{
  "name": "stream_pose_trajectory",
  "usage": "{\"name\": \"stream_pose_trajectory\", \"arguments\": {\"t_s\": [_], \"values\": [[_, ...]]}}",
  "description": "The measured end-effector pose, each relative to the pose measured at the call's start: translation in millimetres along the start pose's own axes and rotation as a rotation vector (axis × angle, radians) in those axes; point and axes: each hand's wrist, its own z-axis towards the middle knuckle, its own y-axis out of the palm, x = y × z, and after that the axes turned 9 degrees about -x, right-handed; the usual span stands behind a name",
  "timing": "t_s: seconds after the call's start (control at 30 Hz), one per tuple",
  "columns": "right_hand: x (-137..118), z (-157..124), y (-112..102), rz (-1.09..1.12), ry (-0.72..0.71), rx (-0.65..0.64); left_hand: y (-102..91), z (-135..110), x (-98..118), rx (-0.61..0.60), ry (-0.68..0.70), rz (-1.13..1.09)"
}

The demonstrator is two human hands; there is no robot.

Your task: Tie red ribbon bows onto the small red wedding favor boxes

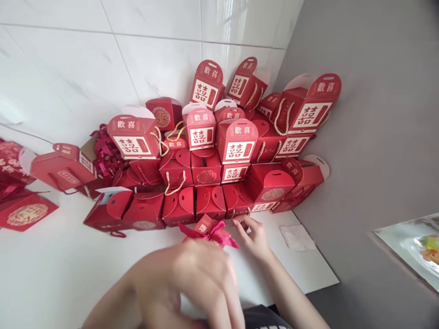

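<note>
My left hand (202,278) is large and blurred in the foreground, its fingers bent downward with the tips out of sight. Just beyond it, partly covered by that hand, a small red gift box with a magenta ribbon bow (207,233) lies on the white surface. My right hand (253,234) is to the right of the bow, thumb and forefinger drawn together at the tips. Those tips are beside the cord handle of a red box (236,196) in the front row; whether they grip the cord is too small to tell.
Many red gift boxes (206,173) are stacked against the white tiled wall (154,55). A grey wall (363,114) bounds the right side. More boxes (29,210) and a pile of magenta ribbons (108,151) are at left. A white packet (297,237) lies at right on the white tabletop (61,269).
</note>
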Motion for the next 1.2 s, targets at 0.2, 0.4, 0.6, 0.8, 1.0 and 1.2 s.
{"name": "stream_pose_trajectory", "arguments": {"t_s": [0.2,0.4,0.6,0.8,1.0,1.2], "values": [[-14,-5,-12,0.06,0.048,0.004,-26.3,-25,34,0.215,-0.484,0.442],[-38,-13,-22,0.096,0.041,-0.054,-27.6,-56,-1,0.256,-0.788,0.651],[-50,-19,-21,0.048,0.024,-0.096,-17.8,-89,-25,0.269,-0.869,0.679],[-59,-22,-19,-0.048,-0.09,-0.06,-7.9,-92,-34,0.238,-0.817,0.688],[-70,-23,-20,-0.057,-0.153,-0.088,-10.3,-86,-42,0.226,-0.826,0.773],[-83,-22,-4,-0.264,-0.339,-0.22,-5.6,-83,-47,0.293,-0.868,0.776]]}}
